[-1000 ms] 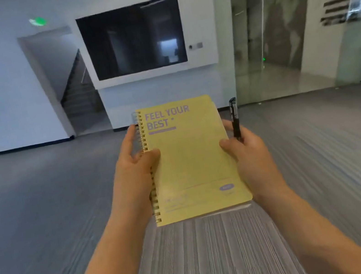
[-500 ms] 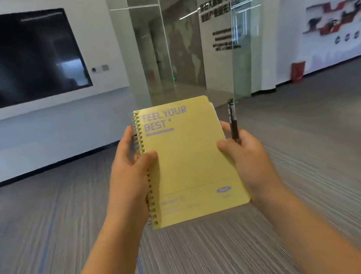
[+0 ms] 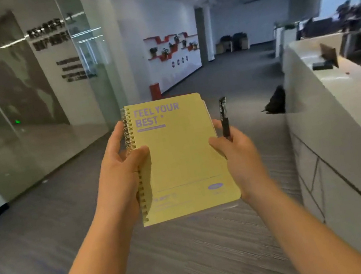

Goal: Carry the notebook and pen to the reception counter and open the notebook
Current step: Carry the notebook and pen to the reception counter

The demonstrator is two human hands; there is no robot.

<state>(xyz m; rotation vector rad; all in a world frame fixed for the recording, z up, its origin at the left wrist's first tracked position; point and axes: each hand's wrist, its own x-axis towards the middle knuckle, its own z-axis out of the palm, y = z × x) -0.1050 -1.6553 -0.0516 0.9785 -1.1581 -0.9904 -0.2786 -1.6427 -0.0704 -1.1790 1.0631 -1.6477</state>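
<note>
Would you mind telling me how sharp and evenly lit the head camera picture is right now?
Head view: the notebook and pen read fairly sharp; the background smears with motion; the glass wall carries reflections; the counter bows from wide-angle distortion; ceiling spotlights glare mildly.

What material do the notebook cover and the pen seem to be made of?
The notebook cover looks like matte yellow card: flat, no glare, with a metal-looking wire spiral. The pen looks like glossy black plastic; a faint sheen shows, but blur leaves it uncertain.

Head-worn view, forward and downward.
</note>
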